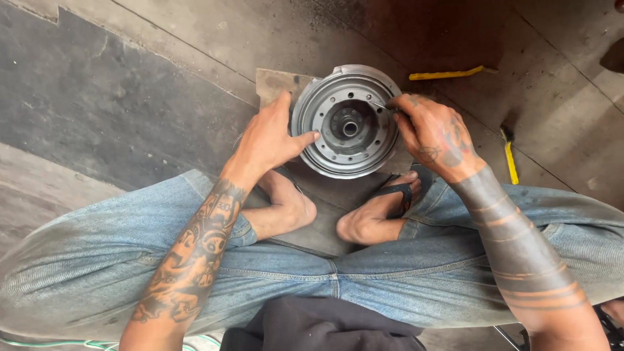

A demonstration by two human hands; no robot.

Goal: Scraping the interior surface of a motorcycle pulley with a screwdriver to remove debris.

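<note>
The right hand (pixel 434 138) is pinching a thin metal tool (pixel 380 106) between thumb and fingers (pixel 404 104), its tip resting on the inner face of a round grey wheel hub (pixel 348 121) just above the middle of the frame. The left hand (pixel 270 140) is bracing the hub's left rim, its fingers narrow and closed on nothing, the forefinger pressing flat against the ribbed edge.

As a judgement, the work is asking for a steady hub: the left hand should be pressing firmly while the right is keeping the tool low and its tip controlled, so it is not slipping across the ring of bolt holes towards the centre bore.

The hub is lying flat on a small board (pixel 276 83) on the floor, in front of the person's bare feet (pixel 286 208), one of them in a dark sandal (pixel 396 192). Blue jeans (pixel 338 279) are filling the lower frame.

The concrete floor (pixel 130 97) is looking grey, stained and worn, darker at the upper right. A yellow strip (pixel 448 74) is lying to the upper right of the hub, and a yellow-handled tool (pixel 510 159) is lying at the right, well apart from the hands.
</note>
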